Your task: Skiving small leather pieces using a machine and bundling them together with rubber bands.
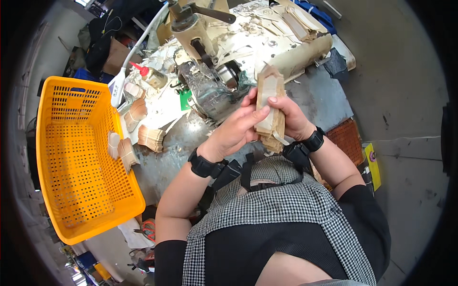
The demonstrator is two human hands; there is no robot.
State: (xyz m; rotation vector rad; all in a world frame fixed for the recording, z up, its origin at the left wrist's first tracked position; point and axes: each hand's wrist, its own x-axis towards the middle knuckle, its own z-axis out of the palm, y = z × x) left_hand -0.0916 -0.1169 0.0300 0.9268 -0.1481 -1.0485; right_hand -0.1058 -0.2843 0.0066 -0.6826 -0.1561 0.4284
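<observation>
A thick stack of flat, tan cut pieces with pointed ends is between my two hands, in front of a bench machine. My left hand closes on the stack's left side, with its thumb on the top piece. My right hand wraps round the right side, its thumb also on top. At the lower end the layers fan out unevenly, and a pale strip sticks out there. What the pieces are made of is hard to tell, though they look like leather.
A yellow plastic basket stands at the left, with small bundles by its rim. Another bundle lies on the metal table. Scraps cover the back, near a red-capped bottle and a white lamp.
</observation>
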